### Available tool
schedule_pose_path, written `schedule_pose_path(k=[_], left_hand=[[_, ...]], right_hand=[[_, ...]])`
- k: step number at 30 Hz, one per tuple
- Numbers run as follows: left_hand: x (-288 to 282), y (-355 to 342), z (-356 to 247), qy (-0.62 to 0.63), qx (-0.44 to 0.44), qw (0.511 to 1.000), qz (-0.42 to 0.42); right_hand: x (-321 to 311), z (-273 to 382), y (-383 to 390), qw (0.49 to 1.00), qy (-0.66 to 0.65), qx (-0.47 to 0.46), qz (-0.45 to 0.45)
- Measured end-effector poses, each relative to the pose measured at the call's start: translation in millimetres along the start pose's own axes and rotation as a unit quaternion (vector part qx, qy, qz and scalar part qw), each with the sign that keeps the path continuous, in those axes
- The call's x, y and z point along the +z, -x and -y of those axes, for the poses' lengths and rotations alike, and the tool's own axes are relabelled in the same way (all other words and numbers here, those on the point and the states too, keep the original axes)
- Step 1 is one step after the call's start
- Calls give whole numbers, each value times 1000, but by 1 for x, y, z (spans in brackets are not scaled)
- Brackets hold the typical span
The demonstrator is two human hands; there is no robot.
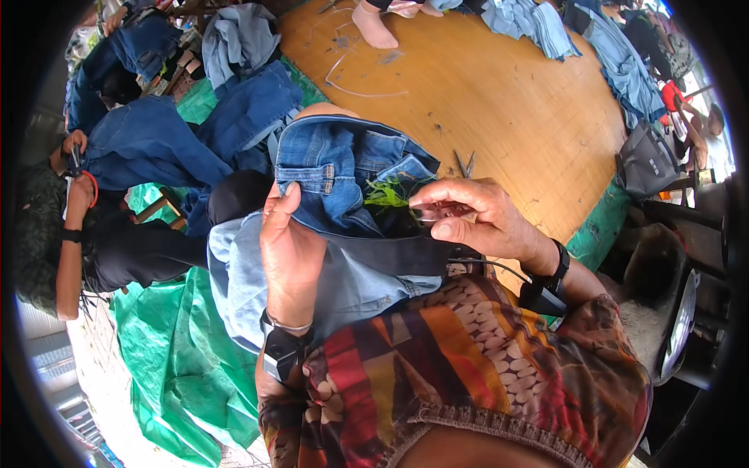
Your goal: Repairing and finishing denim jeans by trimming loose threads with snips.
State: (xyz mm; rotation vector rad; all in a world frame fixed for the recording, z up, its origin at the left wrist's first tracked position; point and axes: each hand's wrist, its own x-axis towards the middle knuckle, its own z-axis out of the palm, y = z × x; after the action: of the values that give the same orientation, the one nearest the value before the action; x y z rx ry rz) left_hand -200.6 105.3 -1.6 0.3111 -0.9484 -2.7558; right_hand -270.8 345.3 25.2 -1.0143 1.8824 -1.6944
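A pair of dark blue jeans point(312, 148) lies across my lap with its waist spread wide. My left hand point(292, 253) is closed on the near-left part of the waistband, thumb on the outside by a belt loop point(329, 178). Across the opening, my right hand point(495, 218) is closed, thumb and fingers around a small shiny metal tool point(449, 209) that its fingers partly hide. Between the hands, a bright green leafy-looking patch point(388, 193) shows inside the jeans. Light blue denim point(242, 273) lies under them.
A wooden board point(499, 101) stretches ahead, with dark pointed blades point(466, 162) beyond my right hand. Denim piles point(538, 27) lie at its far edge. To the left, a person's hand point(76, 144) holds red-handled scissors point(94, 189). A grey bag point(649, 160) stands right; green sheeting point(179, 366) covers the lower left.
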Motion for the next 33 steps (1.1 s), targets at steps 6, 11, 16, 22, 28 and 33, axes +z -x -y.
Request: schedule_pose_path(k=[6, 11, 16, 22, 28, 33], left_hand=[[-19, -2, 2, 72, -22, 997, -29], [-28, -4, 3, 154, -55, 986, 20], [-33, -3, 1, 211, -71, 975, 19], [-31, -2, 5, 234, -78, 967, 61], [-33, -3, 8, 220, -67, 972, 47], [-28, -1, 6, 224, -66, 970, 67]], right_hand=[[-5, -2, -8, 982, 160, -69, -70], [-5, -6, -11, 971, 193, -85, -114], [-5, -5, -14, 965, 222, -86, -110], [-7, -4, -13, 979, 176, -43, -97], [-6, -3, -16, 988, 114, -31, -104], [-7, -4, -17, 989, 100, -18, -111]])
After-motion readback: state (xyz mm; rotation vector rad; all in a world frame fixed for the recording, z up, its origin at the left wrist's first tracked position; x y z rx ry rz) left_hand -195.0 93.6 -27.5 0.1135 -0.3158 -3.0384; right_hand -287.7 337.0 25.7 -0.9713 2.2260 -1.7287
